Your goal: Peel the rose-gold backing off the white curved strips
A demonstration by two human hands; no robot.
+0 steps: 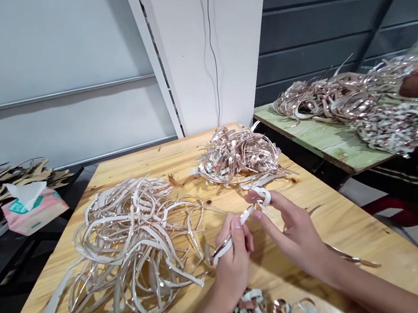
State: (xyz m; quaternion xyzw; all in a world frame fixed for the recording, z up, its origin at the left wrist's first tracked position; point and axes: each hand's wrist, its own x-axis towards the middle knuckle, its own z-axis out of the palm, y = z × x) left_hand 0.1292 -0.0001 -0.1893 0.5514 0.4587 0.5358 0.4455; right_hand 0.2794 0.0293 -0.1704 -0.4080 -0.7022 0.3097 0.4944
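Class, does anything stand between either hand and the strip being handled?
Nothing visible does: the left hand grips the strip, and the right hand is at its far end. The left pile lies beside them, the far pile beyond.

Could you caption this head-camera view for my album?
Left hand pinches a shiny strip, right hand beside it, over a wooden table.

My bare forearms (374,288) angle in from below: my left hand (233,247) curled, thumb pressed over bent fingers (249,238); my right hand (301,231) arched, thumb extended beneath its forefinger.
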